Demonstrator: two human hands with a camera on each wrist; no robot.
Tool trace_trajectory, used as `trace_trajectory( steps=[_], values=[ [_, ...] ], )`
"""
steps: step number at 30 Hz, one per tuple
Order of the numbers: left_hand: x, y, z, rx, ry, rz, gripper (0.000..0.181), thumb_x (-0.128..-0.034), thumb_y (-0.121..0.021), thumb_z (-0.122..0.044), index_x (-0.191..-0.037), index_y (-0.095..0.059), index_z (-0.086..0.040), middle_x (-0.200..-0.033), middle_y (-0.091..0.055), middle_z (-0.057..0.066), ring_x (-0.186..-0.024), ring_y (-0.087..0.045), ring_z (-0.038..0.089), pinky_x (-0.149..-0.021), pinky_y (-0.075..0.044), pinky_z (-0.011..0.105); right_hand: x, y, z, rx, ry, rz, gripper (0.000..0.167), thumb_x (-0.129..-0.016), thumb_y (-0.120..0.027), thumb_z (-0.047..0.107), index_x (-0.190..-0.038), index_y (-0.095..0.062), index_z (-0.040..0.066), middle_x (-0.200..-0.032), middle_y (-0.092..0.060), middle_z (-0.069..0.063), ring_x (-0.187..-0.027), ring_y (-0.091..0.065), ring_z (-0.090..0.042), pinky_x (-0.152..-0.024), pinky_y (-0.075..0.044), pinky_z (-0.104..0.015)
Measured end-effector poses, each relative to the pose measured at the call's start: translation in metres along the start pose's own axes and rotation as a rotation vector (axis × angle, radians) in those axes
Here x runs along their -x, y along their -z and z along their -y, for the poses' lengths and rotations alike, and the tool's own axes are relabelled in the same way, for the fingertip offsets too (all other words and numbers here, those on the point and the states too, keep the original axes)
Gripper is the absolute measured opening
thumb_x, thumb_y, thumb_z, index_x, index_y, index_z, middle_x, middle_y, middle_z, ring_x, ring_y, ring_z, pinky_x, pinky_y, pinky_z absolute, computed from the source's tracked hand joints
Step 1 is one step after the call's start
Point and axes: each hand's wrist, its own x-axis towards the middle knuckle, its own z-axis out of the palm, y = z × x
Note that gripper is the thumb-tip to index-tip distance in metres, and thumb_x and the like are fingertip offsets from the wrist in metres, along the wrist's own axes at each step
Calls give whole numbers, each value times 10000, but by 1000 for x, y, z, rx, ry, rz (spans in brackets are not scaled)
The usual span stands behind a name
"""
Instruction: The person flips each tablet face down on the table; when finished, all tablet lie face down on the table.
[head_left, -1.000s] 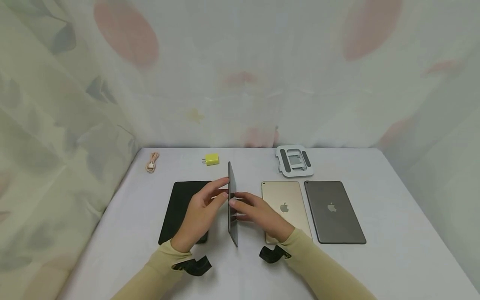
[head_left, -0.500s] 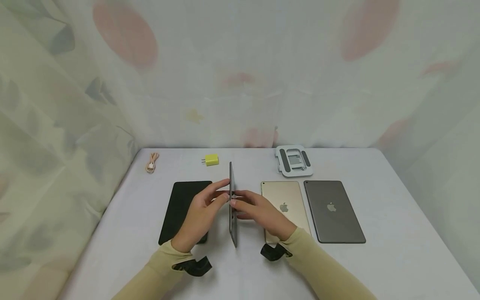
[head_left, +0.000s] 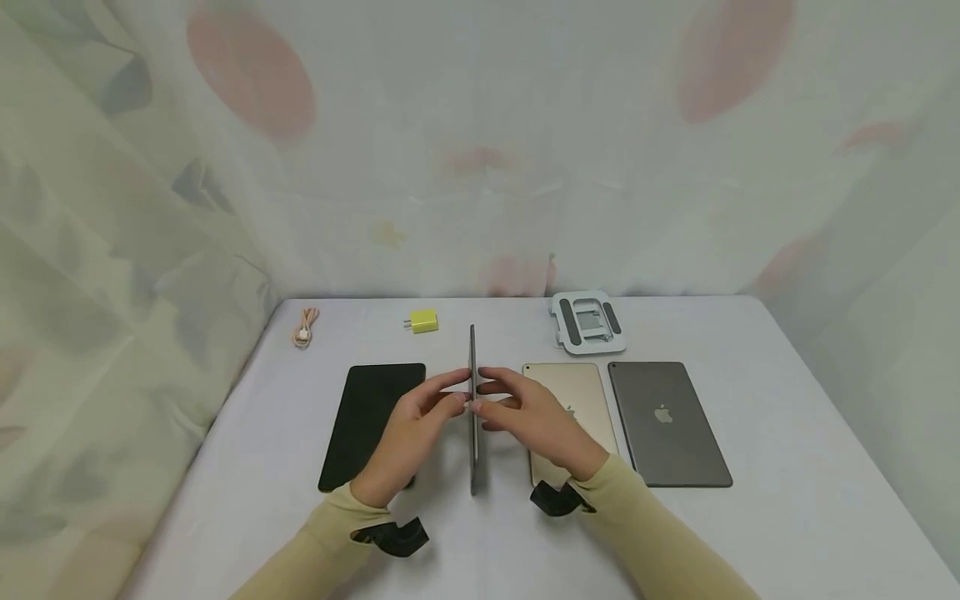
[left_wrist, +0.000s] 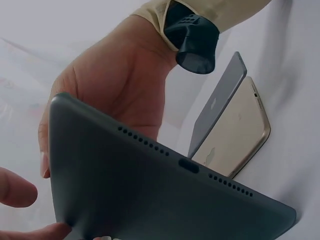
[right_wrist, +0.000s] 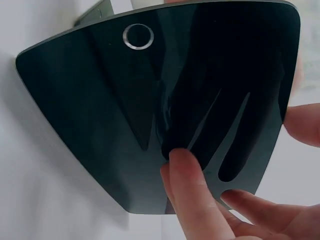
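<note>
A dark tablet [head_left: 474,450] stands on its long edge mid-table, edge-on to the head view. Its back with charging port [left_wrist: 188,165] faces my left hand [head_left: 401,437]; its black screen with round home button [right_wrist: 138,36] faces my right hand [head_left: 551,429]. My right hand holds the tablet near its upper edge, thumb on the rim and a fingertip on the glass. Left fingertips touch the back; the left thumb [left_wrist: 17,189] sits slightly apart from it in the left wrist view. The remaining left fingers are mostly hidden.
A black tablet [head_left: 360,425] lies beside my left hand. To the right lie a gold tablet [head_left: 573,379], partly under my right hand, and a grey tablet [head_left: 667,442]. Toward the back are a cable [head_left: 304,327], yellow plug [head_left: 424,321] and folded stand [head_left: 588,322].
The tablet has shifted slightly right and swung until nearly edge-on. Both hands have moved right with it, and the right fingers have slid up its screen side toward the far end.
</note>
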Motion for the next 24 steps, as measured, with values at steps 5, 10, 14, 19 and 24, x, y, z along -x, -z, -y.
trace_trajectory(
  steps=[5, 10, 14, 19, 24],
  values=[
    [-2, -3, 4, -10, 42, 11, 385, -1098, -626, -380, -1465, -667, -272, -1528, -641, 4, -1213, -736, 240, -1170, -521, 540, 5, 7, 2, -40, 19, 14, 666, -1054, -717, 253, -1633, -441, 71, -1557, -560, -269, -1279, -719, -377, -984, -647, -455],
    [-4, -7, 8, 0, 77, 29, 407, -1093, -629, -315, -1478, -659, -184, -1545, -627, 45, -1253, -717, 248, -1127, -561, 496, 8, 13, 3, -38, 27, 11, 652, -1054, -706, 209, -1625, -443, 36, -1542, -577, -270, -1261, -728, -385, -944, -661, -418],
    [-5, -10, 11, -12, 114, 37, 446, -1085, -632, -314, -1498, -634, -144, -1554, -616, 85, -1277, -706, 263, -1113, -571, 488, 12, 20, 2, -20, 30, 2, 643, -1048, -707, 187, -1612, -458, 2, -1510, -607, -267, -1221, -748, -366, -931, -665, -436],
    [-5, -11, 13, -28, 153, 55, 507, -1087, -629, -361, -1535, -591, -126, -1564, -603, 110, -1348, -677, 313, -1133, -559, 511, 17, 32, -3, 23, 20, -14, 608, -1046, -699, 154, -1589, -489, -20, -1459, -648, -257, -1162, -774, -323, -930, -664, -448],
    [-5, -12, 15, -56, 198, 64, 530, -1094, -610, -379, -1539, -576, -95, -1536, -627, 119, -1360, -658, 327, -1128, -558, 533, 22, 41, -6, 16, 7, -24, 593, -1041, -686, 103, -1577, -488, -54, -1437, -662, -276, -1153, -779, -327, -919, -666, -388]
  ],
)
